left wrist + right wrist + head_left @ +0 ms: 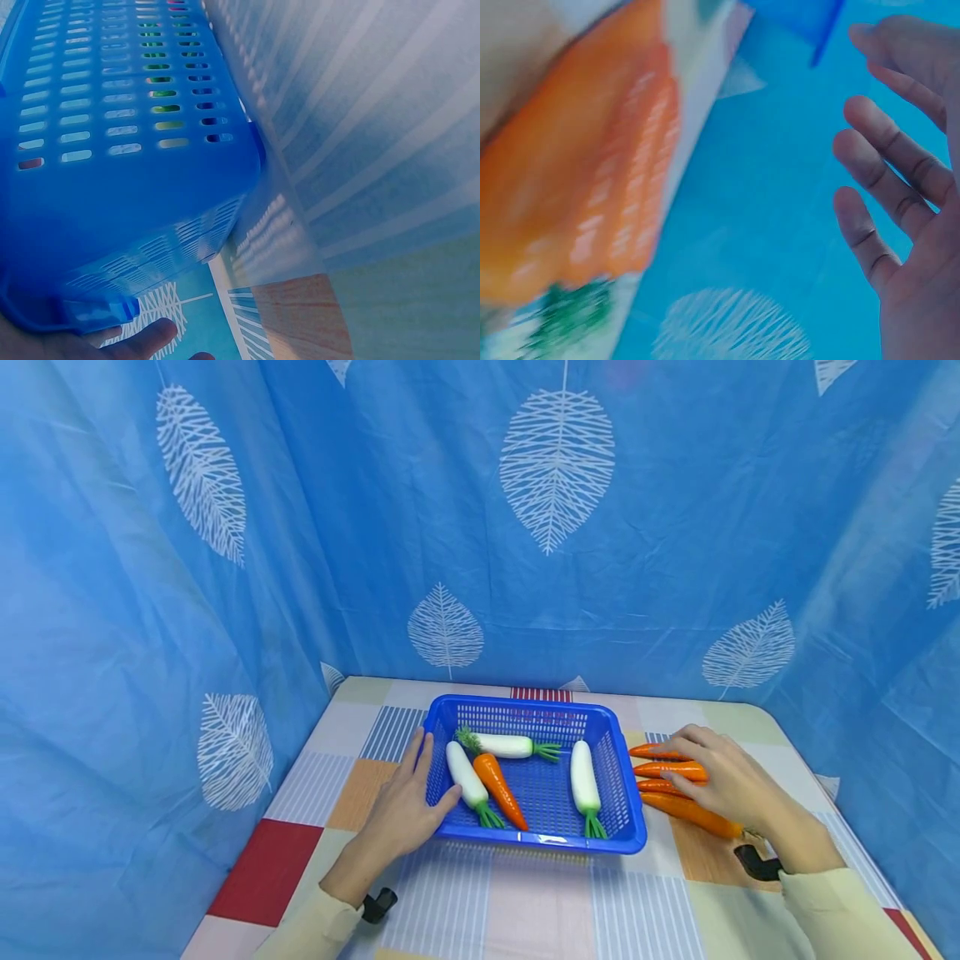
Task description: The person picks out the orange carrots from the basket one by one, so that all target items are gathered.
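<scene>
A blue plastic basket [536, 839] stands mid-table. Inside lie three white radishes with green stalks: one at the left [465, 774], one at the back [506, 746], one at the right [584, 778]. An orange carrot [501, 789] lies beside the left radish. At the basket's left rim rests my left hand [405, 806], fingers extended along the outside, thumb over the edge. My right hand [727, 781] hovers over several carrots [693, 814] lying side by side on the table. In the right wrist view, its fingers [881, 165] are loosely bent, apart from the carrots [615, 187].
A patchwork-patterned cloth [540, 902] covers the table. Blue curtains [360, 527] with white leaf prints hang behind and at both sides. The basket's right wall is close to the carrot tips.
</scene>
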`<state>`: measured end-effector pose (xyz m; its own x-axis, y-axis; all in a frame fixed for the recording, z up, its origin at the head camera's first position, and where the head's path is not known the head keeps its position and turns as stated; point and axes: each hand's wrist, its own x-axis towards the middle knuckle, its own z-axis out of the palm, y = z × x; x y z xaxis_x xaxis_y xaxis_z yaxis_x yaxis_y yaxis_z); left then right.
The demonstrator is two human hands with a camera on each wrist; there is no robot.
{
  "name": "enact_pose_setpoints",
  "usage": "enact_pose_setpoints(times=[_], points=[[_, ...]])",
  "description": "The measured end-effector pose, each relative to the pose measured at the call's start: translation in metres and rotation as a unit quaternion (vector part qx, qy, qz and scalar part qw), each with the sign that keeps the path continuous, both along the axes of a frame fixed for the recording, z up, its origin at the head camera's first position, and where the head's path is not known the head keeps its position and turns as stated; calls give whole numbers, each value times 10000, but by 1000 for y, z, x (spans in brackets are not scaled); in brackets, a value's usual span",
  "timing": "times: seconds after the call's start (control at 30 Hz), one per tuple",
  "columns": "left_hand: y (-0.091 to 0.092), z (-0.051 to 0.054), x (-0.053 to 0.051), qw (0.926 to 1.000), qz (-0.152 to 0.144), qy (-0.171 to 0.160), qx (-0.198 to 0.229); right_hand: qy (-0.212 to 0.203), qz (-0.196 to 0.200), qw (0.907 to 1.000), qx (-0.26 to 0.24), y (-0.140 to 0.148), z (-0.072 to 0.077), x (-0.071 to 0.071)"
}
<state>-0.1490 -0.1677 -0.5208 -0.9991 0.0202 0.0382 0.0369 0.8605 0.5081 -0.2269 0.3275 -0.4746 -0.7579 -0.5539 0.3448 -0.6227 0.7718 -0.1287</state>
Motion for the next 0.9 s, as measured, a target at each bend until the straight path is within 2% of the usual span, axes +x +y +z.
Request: enact_pose_setpoints(times=[0.2,0.37,0.5,0.7,0.9], points=[[3,0,-1,10000,-21,-25,44,121,497,9986,165,-43,28,-7],[3,-1,1,10000,-57,-16,36,252,1200,9916,418,-76,39,-21],[2,-1,2,10000,-40,-5,40,344,1668,9829,700,-103,43,-32],[3,0,1,10000,-50,29,59,284,2053,9728,1036,-141,44,-45],[2,1,1,10000,-18,26,81,-174,2364,9631,1271,-177,37,-52]])
